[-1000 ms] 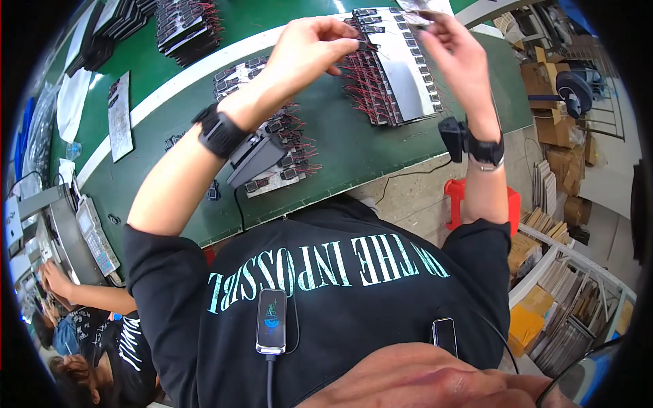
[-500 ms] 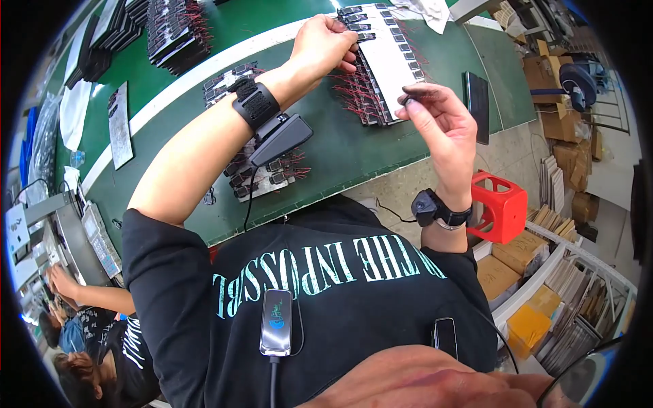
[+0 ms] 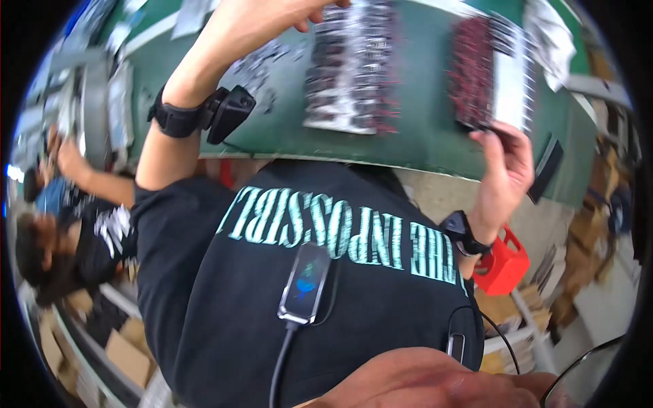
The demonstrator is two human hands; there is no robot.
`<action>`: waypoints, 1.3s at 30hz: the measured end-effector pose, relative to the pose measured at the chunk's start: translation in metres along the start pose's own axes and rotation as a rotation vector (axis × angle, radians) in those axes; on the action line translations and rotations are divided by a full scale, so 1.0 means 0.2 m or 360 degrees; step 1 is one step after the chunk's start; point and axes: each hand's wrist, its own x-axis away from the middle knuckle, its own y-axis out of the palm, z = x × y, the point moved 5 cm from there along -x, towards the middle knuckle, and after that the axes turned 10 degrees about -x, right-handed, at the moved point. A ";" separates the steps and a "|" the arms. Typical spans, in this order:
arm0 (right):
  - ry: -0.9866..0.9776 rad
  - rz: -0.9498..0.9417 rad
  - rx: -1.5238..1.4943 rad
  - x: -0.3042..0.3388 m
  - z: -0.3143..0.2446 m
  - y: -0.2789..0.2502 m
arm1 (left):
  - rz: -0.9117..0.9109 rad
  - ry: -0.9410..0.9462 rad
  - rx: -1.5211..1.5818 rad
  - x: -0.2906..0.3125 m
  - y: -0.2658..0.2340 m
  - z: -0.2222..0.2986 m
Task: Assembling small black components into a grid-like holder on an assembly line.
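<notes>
My left hand [image 3: 289, 12] is partly cut off at the top edge, above a white panel [image 3: 343, 122] lined with small black modules and red wires. Its fingertips are blurred, so I cannot see whether they hold anything. My right hand [image 3: 507, 163] is closed in a pinch around a small dark part, mostly hidden by the fingers. It rests at the near edge of a stack of white boards [image 3: 510, 88]. Black modules line the board's sides, and a dense row of red wires [image 3: 471, 75] hangs along the stack's left side.
Loose small dark pieces [image 3: 272, 54] lie on the green table [image 3: 272, 139], left of the panel. A crumpled white cloth [image 3: 549, 44] and a flat black object [image 3: 546, 168] are at the right. A red plastic holder [image 3: 505, 262] stands below. Another person [image 3: 88, 224] is at far left.
My view has swung left, so the stack now appears farther right. My left hand has left the stack's far end for the panel on its left. My right hand stays by the stack's near end.
</notes>
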 end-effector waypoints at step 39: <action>0.0493 -0.0432 -0.0195 -0.16 0.23 0.25 | -0.0058 0.0277 0.0447 0.18 0.54 0.00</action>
